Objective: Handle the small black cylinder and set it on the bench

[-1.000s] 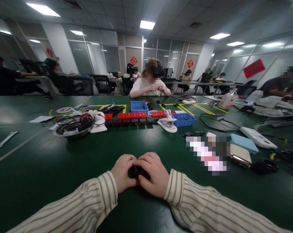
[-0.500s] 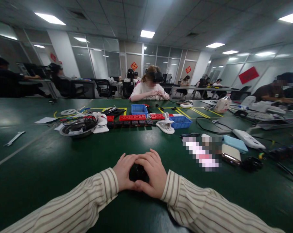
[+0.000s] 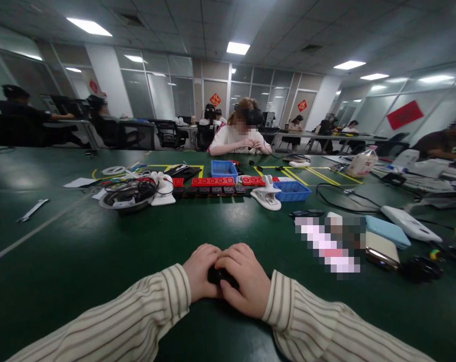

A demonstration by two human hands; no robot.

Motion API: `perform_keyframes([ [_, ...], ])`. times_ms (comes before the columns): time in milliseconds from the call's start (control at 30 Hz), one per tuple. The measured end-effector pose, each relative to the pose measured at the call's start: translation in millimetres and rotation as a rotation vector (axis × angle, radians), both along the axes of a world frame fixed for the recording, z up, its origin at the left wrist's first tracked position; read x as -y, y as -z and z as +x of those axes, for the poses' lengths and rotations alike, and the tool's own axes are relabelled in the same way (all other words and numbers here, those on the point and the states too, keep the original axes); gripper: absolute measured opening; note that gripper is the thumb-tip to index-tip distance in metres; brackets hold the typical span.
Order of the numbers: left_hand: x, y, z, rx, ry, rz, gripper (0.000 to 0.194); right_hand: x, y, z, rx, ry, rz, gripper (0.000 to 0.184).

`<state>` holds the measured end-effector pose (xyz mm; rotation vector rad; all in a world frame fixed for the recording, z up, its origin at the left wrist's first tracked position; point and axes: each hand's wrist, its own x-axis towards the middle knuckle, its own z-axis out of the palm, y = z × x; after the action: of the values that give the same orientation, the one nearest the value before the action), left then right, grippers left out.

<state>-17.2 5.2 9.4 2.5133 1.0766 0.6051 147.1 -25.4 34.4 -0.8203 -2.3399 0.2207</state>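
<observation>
- Dark green desk [image 3: 99,251] is spread across a glass-walled office.
- At far left, a wrench [image 3: 32,210] is laid flat, well apart from a metal bowl [image 3: 129,207] that is heaped with cables [image 3: 145,187].
- At near middle, the left hand [image 3: 202,271] is curved around a small black object [image 3: 224,276], its fingers bent inward, tips partly hidden.
- That object is enclosed between both palms.
- From the right, the right hand [image 3: 247,280] is wrapped over it, fingers curled, thumb pressed along the near side.
- Farther right, a white clip [image 3: 268,199] is placed beside a blue tray [image 3: 294,195].
</observation>
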Motion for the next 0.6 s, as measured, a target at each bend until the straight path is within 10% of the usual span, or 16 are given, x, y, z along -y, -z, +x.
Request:
perform_keyframes([
  [300,-5.6,7.4,-4.3,0.021,0.1,-0.038,0.045,1.1,2.6,-1.1,-0.075,-0.359,0.068,0.014],
  [600,10.7,4.0,0.5,0.019,-0.025,0.048,0.082,3.2,6.5,1.4,-0.249,-0.038,0.003,0.037],
])
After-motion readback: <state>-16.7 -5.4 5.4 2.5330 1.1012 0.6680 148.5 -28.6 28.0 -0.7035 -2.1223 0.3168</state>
